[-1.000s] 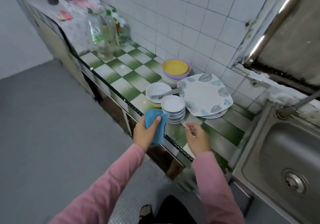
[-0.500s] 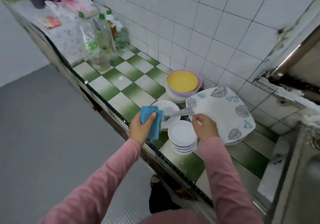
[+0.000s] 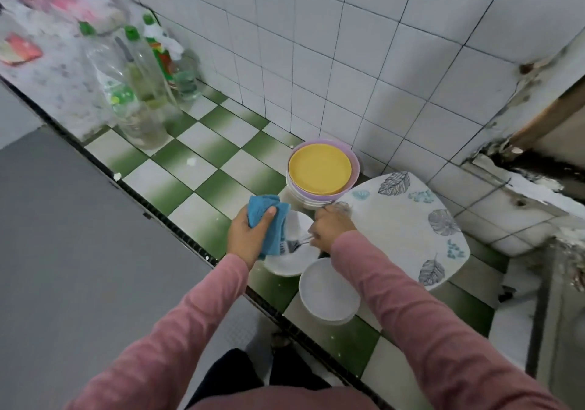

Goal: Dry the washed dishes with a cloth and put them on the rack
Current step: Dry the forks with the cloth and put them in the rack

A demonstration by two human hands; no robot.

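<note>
Blue fabric cloth (image 3: pixel 268 223) is gripped by left hand (image 3: pixel 248 240), silver metal fork (image 3: pixel 294 245) pinched by right hand (image 3: pixel 332 228); a drop is risked if the handle is wet.

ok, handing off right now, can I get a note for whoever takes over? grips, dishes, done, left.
Left grip: holds the blue cloth, bunched.
Right grip: holds a fork by its handle, tines over the white bowl by the cloth.
On the counter: stack of white plates, leaf-print plate, yellow plate atop a purple bowl stack.
Done: nothing visibly racked; no rack in view.
Left: dry fork, then all dishes, rack them.
</note>
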